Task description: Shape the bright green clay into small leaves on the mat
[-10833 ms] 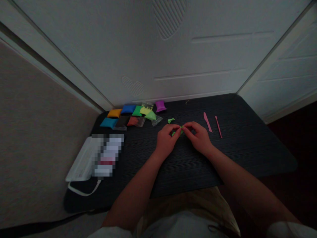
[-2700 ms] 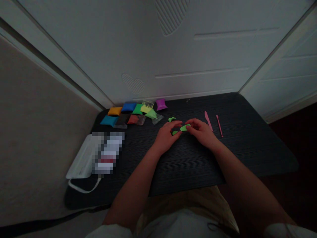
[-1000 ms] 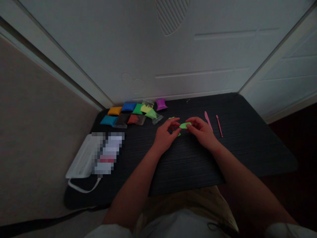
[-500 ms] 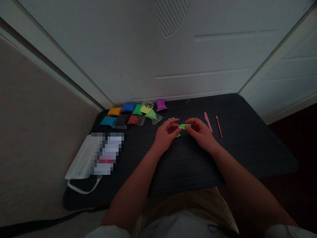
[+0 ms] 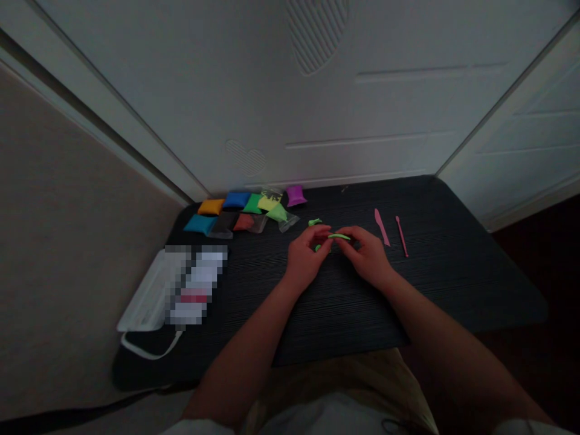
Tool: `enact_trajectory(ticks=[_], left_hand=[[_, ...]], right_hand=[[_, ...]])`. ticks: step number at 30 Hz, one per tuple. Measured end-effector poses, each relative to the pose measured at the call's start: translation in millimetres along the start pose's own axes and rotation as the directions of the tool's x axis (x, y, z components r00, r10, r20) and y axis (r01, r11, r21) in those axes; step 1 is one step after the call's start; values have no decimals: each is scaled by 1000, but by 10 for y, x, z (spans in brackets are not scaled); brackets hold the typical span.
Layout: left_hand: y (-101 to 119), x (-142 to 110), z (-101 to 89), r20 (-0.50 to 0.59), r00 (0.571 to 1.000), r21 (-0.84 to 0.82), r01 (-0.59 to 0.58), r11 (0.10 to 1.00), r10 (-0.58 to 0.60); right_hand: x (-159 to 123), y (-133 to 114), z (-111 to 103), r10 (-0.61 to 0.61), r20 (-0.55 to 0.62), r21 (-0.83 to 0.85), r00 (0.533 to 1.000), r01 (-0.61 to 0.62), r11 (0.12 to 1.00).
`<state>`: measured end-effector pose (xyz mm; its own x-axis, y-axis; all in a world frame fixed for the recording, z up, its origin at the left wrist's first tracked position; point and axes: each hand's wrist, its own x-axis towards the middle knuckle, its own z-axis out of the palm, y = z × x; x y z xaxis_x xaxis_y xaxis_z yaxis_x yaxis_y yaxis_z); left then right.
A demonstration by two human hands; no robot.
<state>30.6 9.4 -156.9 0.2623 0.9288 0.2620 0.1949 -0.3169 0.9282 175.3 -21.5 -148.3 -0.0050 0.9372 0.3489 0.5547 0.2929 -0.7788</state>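
A thin, slightly curved strip of light green modelling clay (image 5: 339, 236) is pinched between the fingertips of both hands, a little above the dark table. My left hand (image 5: 306, 252) has its fingers closed on the strip's left end. On its right end, the thumb and fingers of my right hand (image 5: 368, 251) are closed too. Behind my left hand a small green clay piece (image 5: 314, 222) lies on the table. Another green bit (image 5: 318, 248) shows partly beneath the left fingers; its shape is mostly hidden.
A pink plastic knife (image 5: 382, 227) and a thin pink modelling tool (image 5: 402, 236) lie right of my hands. Several coloured clay packets (image 5: 236, 200) are grouped at the back left. A white face mask (image 5: 144, 296) and a blurred-out item (image 5: 198, 287) rest on the table's (image 5: 457, 266) left side.
The green strip has turned from showing its broad face to its thin edge. Both hands sit slightly lower in the view, uncovering more of the green piece behind the left hand.
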Motion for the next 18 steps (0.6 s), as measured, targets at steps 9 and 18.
enact_trajectory(ticks=[9,18], left_hand=[[14,-32,27,-44,997,135,-54,989,61],[15,-21,-6,-25,995,261,-89,961,99]], right_hand=[[-21,-35,30,-20,-10,-49,1000,20,999],[-21,28,32,-53,-7,-10,999,53,999]])
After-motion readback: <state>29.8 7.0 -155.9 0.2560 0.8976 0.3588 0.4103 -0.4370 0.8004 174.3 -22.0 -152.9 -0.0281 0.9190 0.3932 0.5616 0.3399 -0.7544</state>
